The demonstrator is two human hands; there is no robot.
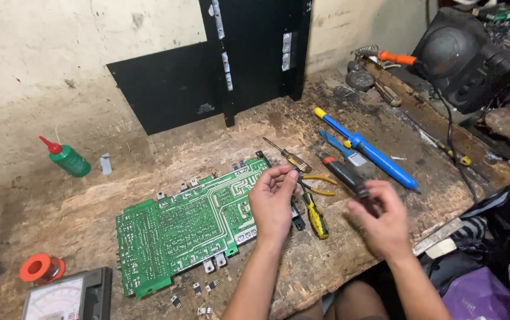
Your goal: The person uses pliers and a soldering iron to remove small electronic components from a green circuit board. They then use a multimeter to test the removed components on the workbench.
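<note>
Hands (274, 198) (382, 216) near bench edge (439, 234), beside circuit board (190, 228)

Both forearms come up from the bottom edge, bare, and angle toward each other, the hands raised side by side but apart. The left hand (273, 201) shows its back to the camera, wrist straight, with the fingers curled inward and the thumb and fingertips (289, 175) pinched together at the top. The right hand (383, 219) sits a little lower and nearer the body, knuckles up, its fingers folded into a loose closed grip with the thumb pressed across them.
</note>
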